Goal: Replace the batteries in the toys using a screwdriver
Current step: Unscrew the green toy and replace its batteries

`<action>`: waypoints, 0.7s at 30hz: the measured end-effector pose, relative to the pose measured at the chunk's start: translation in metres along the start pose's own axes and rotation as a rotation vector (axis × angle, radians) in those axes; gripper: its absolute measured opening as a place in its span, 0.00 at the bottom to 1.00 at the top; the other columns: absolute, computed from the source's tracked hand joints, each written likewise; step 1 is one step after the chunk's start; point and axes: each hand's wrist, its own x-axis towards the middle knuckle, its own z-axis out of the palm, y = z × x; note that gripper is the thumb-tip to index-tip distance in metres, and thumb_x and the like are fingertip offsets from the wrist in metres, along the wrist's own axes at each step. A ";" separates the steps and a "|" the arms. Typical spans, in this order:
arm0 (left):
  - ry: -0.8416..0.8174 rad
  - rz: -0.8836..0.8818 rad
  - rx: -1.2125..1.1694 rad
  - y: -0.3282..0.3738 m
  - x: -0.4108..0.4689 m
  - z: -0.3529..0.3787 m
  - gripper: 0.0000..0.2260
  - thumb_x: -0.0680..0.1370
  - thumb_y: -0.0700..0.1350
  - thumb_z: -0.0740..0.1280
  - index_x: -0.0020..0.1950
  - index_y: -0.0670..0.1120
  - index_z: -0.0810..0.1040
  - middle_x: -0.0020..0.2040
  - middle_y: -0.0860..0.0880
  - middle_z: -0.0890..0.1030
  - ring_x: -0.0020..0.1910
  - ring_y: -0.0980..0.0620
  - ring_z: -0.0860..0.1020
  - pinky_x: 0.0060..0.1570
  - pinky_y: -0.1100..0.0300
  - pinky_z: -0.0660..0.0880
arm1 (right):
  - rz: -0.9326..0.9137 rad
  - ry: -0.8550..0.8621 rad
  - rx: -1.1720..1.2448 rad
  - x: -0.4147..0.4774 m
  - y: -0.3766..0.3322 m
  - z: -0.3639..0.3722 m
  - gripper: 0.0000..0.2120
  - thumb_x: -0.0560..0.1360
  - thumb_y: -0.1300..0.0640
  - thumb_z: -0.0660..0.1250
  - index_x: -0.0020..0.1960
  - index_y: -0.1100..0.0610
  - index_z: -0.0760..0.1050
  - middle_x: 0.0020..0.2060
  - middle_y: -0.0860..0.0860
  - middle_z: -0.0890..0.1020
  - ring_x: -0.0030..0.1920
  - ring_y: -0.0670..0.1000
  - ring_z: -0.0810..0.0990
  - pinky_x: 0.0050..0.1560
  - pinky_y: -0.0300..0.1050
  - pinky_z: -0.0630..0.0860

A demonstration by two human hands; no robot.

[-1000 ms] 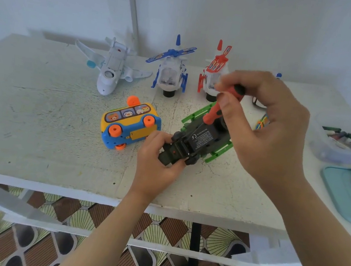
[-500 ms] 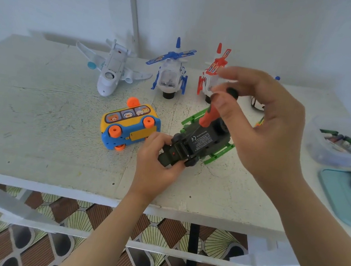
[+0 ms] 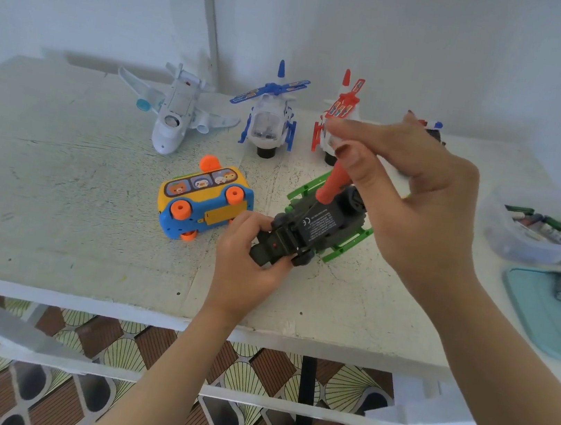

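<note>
A dark green toy vehicle (image 3: pixel 313 226) with bright green side rails lies upside down near the table's middle, its labelled underside facing up. My left hand (image 3: pixel 245 265) grips its near end. My right hand (image 3: pixel 408 198) pinches the top of an orange-handled screwdriver (image 3: pixel 330 183) between thumb and fingers. The screwdriver stands tilted with its tip down on the far part of the toy's underside. The handle's top is hidden by my fingers.
A yellow-and-blue toy bus (image 3: pixel 202 200) lies on its side just left of my left hand. At the back stand a white plane (image 3: pixel 173 112), a blue helicopter (image 3: pixel 271 120) and a red helicopter (image 3: pixel 336 119). Right: a clear tub of batteries (image 3: pixel 541 233) and a teal tray (image 3: pixel 550 318).
My right hand's fingers have shifted round the screwdriver's top, the forefinger stretching out to the left. The black cap of the handle is now covered. My left hand and the toy stay put.
</note>
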 end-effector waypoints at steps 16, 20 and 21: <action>-0.007 -0.018 0.011 -0.002 0.000 -0.001 0.23 0.63 0.34 0.81 0.45 0.51 0.71 0.41 0.53 0.73 0.41 0.60 0.71 0.38 0.68 0.67 | 0.013 0.031 -0.041 0.000 -0.001 0.005 0.07 0.75 0.60 0.69 0.53 0.56 0.81 0.39 0.52 0.82 0.43 0.51 0.80 0.52 0.40 0.73; -0.011 -0.023 0.014 -0.001 0.000 -0.001 0.23 0.63 0.34 0.81 0.44 0.50 0.71 0.41 0.55 0.72 0.41 0.60 0.71 0.38 0.69 0.66 | -0.002 -0.034 -0.040 0.000 -0.003 0.003 0.09 0.78 0.60 0.61 0.56 0.55 0.76 0.39 0.48 0.82 0.42 0.46 0.82 0.63 0.65 0.69; -0.012 -0.023 0.015 -0.001 0.000 -0.001 0.23 0.63 0.34 0.81 0.44 0.50 0.71 0.41 0.55 0.72 0.41 0.61 0.71 0.38 0.69 0.66 | -0.005 -0.045 -0.060 0.000 -0.002 0.002 0.10 0.78 0.60 0.59 0.57 0.55 0.76 0.39 0.49 0.82 0.42 0.46 0.82 0.64 0.67 0.68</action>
